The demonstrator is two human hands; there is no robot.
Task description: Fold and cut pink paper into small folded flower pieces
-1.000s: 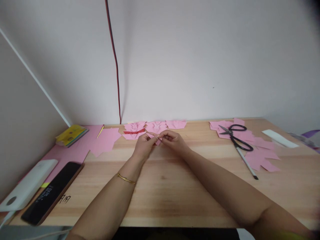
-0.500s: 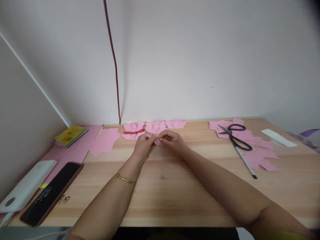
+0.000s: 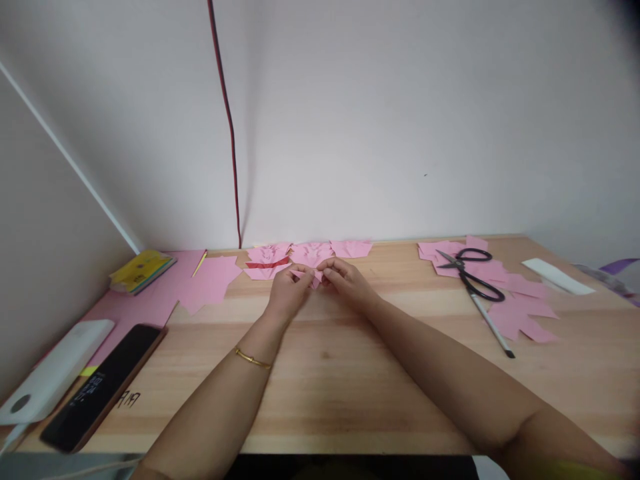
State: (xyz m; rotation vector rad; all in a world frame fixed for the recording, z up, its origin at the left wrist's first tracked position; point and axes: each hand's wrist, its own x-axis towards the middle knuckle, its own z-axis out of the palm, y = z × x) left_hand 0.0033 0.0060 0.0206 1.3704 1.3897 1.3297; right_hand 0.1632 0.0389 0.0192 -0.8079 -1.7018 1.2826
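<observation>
Both my hands meet near the back middle of the wooden desk (image 3: 330,373). My left hand (image 3: 289,291), with a thin gold bracelet on its wrist, pinches one end of a small folded pink paper piece (image 3: 314,279). My right hand (image 3: 346,279) pinches the other end, fingers curled over it. The paper is mostly hidden between the fingertips. Just behind the hands lie several folded pink paper shapes (image 3: 310,253), one with a red strip.
Black scissors (image 3: 470,270) and a pen (image 3: 493,325) lie on pink paper offcuts (image 3: 520,313) at the right. A white strip (image 3: 557,276) sits far right. At the left are a large pink sheet (image 3: 150,300), a yellow pad (image 3: 141,269), a black phone (image 3: 103,383) and a white device (image 3: 53,370). A red cable (image 3: 227,120) hangs down the wall.
The fingertips of both hands have drawn closer together over the pink piece and shifted slightly toward the wall. Nothing else on the desk has moved.
</observation>
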